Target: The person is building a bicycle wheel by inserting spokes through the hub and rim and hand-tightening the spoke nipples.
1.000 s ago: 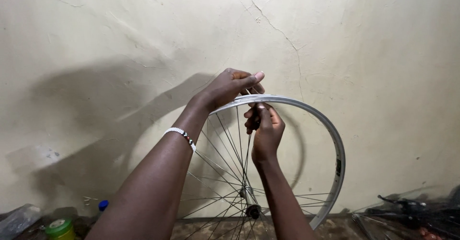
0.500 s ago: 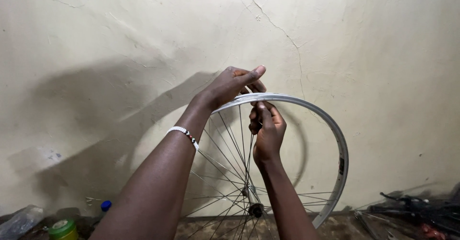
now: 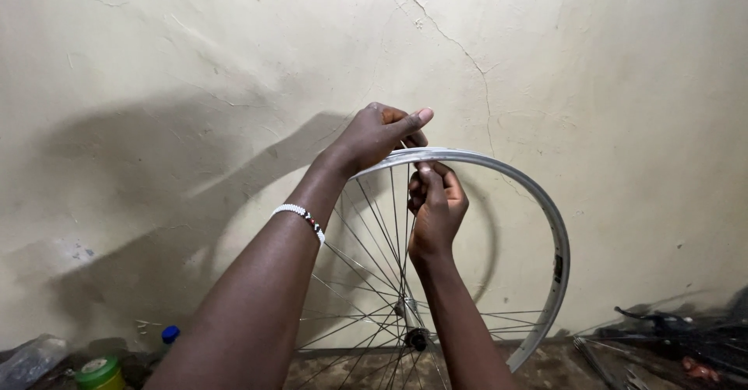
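Two hands: both at top of bicycle wheel rim
Left hand: grip clasped over rim
Right hand: just beneath, pinching spoke end
Spoke axis: runs down to hub

There is one round silver metal bicycle wheel with many thin spokes. Two bare hands are on it, the left hand and the right hand. One white bead bracelet. One small green-lidded tub. One blue bottle cap.
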